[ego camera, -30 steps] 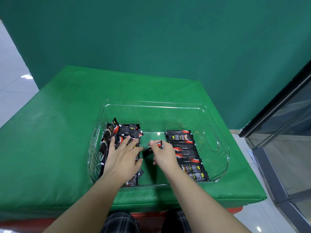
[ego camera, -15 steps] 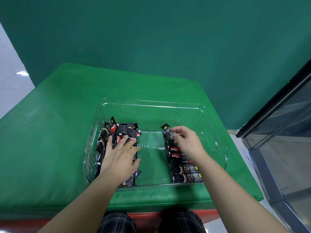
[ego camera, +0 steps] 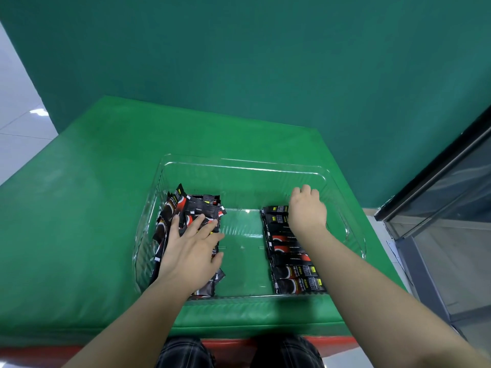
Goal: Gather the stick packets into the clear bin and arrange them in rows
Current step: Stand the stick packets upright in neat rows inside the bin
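Stick packets (ego camera: 291,257): black with red, rowed in clear bin (ego camera: 244,166).

We see a clear bin (ego camera: 247,166) of glossy, see-through plastic with ribbed walls that catch the light. The stick packets (ego camera: 289,257) look like shiny black foil or film. The surface (ego camera: 79,208) wears smooth green cloth with a faint sheen.

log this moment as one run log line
left hand: flat on loose packet pile | right hand: at far end of packet row, grip hidden | clear bin: middle bare
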The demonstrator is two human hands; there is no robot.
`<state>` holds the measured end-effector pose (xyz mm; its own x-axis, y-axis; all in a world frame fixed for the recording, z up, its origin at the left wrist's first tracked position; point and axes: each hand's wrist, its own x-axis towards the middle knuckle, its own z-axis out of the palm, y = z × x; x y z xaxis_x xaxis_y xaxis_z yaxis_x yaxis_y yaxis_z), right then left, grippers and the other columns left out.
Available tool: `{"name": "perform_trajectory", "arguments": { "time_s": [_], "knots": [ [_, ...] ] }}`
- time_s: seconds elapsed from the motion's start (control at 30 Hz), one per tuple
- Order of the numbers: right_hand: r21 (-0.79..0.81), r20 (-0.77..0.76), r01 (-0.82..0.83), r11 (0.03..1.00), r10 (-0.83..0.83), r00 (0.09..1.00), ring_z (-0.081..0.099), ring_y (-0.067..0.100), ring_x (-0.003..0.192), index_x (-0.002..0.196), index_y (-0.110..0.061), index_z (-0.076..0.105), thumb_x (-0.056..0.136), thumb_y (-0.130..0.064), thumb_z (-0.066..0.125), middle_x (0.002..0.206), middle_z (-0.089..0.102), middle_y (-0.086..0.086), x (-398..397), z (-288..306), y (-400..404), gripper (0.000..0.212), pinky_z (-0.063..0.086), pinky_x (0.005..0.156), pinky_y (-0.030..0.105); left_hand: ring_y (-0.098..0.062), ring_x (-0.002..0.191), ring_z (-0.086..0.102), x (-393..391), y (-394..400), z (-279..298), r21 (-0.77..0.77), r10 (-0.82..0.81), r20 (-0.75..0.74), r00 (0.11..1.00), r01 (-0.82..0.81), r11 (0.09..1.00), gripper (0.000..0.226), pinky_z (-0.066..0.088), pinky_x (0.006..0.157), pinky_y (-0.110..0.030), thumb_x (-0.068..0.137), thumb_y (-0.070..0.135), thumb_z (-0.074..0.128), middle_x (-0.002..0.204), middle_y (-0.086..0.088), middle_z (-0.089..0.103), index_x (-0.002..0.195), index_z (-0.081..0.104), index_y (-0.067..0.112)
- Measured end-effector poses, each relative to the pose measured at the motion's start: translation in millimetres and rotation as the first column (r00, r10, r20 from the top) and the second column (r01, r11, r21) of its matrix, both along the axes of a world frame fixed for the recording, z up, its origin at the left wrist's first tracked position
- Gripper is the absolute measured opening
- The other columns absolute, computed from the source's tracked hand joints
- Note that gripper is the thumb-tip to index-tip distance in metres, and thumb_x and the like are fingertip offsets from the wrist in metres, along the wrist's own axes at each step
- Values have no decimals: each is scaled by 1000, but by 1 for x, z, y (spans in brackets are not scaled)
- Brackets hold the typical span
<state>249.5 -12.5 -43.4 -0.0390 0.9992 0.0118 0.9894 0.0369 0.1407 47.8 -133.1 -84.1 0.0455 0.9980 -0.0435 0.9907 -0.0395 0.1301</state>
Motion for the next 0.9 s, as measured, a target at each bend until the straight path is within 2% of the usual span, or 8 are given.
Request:
{"name": "perform_trajectory", "arguments": {
  "time_s": [0.1, 0.2, 0.27, 0.4, 0.57, 0.7, 0.8, 0.9],
  "knots": [
    [75, 94, -61, 995, 54, 994, 42, 27, 108, 115, -8, 42, 80, -3, 55, 118, 43, 11, -2, -7, -4, 38, 41, 79, 31, -13, 150, -1, -1, 0, 0, 8, -3, 12, 1000, 3, 1000, 49, -12, 113, -56, 99, 49, 33, 162, 10, 14, 147, 34, 38],
    [19, -115, -38, 999, 40, 993, 47, 30, 100, 114, -5, 47, 89, -3, 44, 114, 47, 15, -7, -19, -8, 26, 38, 69, 34, -13, 150, 0, -1, 0, -1, 16, -3, 35, 999, 3, 1000, 49, -12, 113, -56, 99, 48, 35, 161, 10, 15, 147, 35, 37],
    [-28, -207, -70, 997, 63, 976, 49, 33, 103, 120, -7, 50, 96, -15, 39, 116, 48, 16, -10, -26, -12, 27, 42, 73, 35, -13, 150, 0, -1, -1, -1, 15, -3, 26, 1000, 2, 1000, 49, -12, 113, -56, 99, 49, 34, 161, 10, 14, 147, 34, 37],
    [-85, -200, -69, 994, 51, 978, 47, 33, 114, 128, -10, 46, 99, -37, 36, 126, 47, 15, -14, -36, -13, 41, 49, 87, 42, -13, 150, -1, -2, -1, -2, 14, -3, 25, 1000, 3, 1000, 49, -13, 113, -56, 99, 49, 33, 162, 10, 13, 147, 33, 37],
    [-109, -322, -60, 992, 22, 946, 49, 33, 112, 125, -6, 45, 97, -31, 42, 125, 45, 16, -13, -42, -11, 38, 47, 89, 42, -13, 150, -2, -2, -2, 0, 12, -6, 34, 999, 6, 1000, 49, -14, 113, -56, 100, 48, 33, 162, 9, 13, 148, 33, 37],
    [-17, -414, -70, 997, 57, 908, 43, 29, 117, 127, -6, 48, 95, -22, 45, 128, 45, 14, -10, -40, -12, 36, 42, 94, 38, -14, 150, -2, -2, -1, 1, 9, -5, 40, 999, 5, 1000, 49, -14, 113, -56, 100, 47, 33, 162, 9, 13, 148, 33, 36],
    [103, -326, -72, 992, 102, 940, 40, 31, 115, 121, -5, 54, 93, -15, 43, 120, 47, 15, -7, -35, -15, 33, 41, 90, 38, -14, 150, -2, -2, -1, -1, 9, -6, 38, 999, 5, 1000, 49, -14, 113, -56, 100, 47, 33, 162, 9, 13, 148, 33, 36],
    [47, -201, -20, 999, 29, 979, 45, 35, 105, 116, -5, 57, 92, -15, 39, 113, 50, 17, -5, -31, -19, 31, 42, 82, 39, -14, 150, -1, -3, 0, -2, 14, -8, 37, 999, 7, 1000, 49, -12, 114, -57, 100, 47, 33, 162, 9, 13, 147, 34, 36]
  ]
}}
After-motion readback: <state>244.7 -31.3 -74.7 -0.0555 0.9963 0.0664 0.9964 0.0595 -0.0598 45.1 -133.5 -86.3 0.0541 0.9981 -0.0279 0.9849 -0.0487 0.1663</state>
